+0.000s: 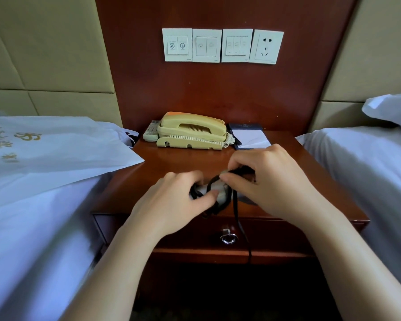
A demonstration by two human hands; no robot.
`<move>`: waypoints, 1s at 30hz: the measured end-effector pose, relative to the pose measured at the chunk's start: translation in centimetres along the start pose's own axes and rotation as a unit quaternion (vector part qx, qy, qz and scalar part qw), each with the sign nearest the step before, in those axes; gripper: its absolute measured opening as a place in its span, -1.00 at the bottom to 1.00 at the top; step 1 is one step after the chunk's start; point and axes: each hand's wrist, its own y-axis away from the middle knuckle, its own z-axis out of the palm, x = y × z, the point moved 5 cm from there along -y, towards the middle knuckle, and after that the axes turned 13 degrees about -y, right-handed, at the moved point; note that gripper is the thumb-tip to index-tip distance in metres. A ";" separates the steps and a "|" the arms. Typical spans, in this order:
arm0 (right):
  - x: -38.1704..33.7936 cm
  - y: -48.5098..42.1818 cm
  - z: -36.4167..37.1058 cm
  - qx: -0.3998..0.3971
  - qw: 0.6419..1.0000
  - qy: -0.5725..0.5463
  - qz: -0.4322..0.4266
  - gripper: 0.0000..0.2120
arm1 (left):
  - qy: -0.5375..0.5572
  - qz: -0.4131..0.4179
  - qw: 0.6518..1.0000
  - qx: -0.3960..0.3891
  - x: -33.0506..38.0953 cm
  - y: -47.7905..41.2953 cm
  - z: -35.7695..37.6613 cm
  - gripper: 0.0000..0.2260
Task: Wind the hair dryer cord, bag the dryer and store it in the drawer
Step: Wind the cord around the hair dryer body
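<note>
Two beds in white sheets, left bed (33, 228) and right bed (368, 170), with a red-brown wooden bench (171, 158) between them. Behind it a matching wood panel (195, 89), carrying three switch plates (206, 45) in a row and a socket (266, 47) at their right end. Padded beige wall panels (44, 54) to either side. Pillow (394, 110) at the head of the right bed.

At the back of the bench, a cream telephone (192, 133), with a remote (151, 133) touching its left side and a notepad (252, 137) with a pen (236, 140) just to its right.

White bag (56, 154) with gold lettering lying flat on the left bed, one corner overhanging the bench's left edge, handles toward the telephone. Drawer (276, 232) below the bench top, front closed, ring pull (228, 238) at its centre; contents hidden.

Hair dryer (219, 189) at the front middle of the bench, mostly covered, only a pale patch of its body showing between loops of black cord (236, 212). Left hand (176, 200) curled over the dryer and the loops, thumb pressed against them. Right hand (271, 181) just beside it, pinching a loop of cord between thumb and fingers. Loose end of cord trailing over the bench's front edge, down past the ring pull.

Bare wood between the hands and the telephone, and along the bench's right edge.
</note>
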 end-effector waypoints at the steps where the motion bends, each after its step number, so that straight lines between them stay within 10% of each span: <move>1: 0.1 0.1 0.0 -0.010 1.000 0.000 0.002 -0.85 | -0.005 -0.006 1.000 0.003 -0.4 0.0 0.0 -0.74; 20: 6.5 1.4 0.8 -0.020 0.965 -0.171 0.199 -0.77 | -0.017 -0.052 0.998 0.023 -4.1 -0.2 0.3 -0.65; 30: 10.2 1.7 -1.2 0.208 0.907 -0.285 0.232 -0.56 | 0.151 -0.004 0.988 -0.044 -3.3 0.1 0.2 -0.70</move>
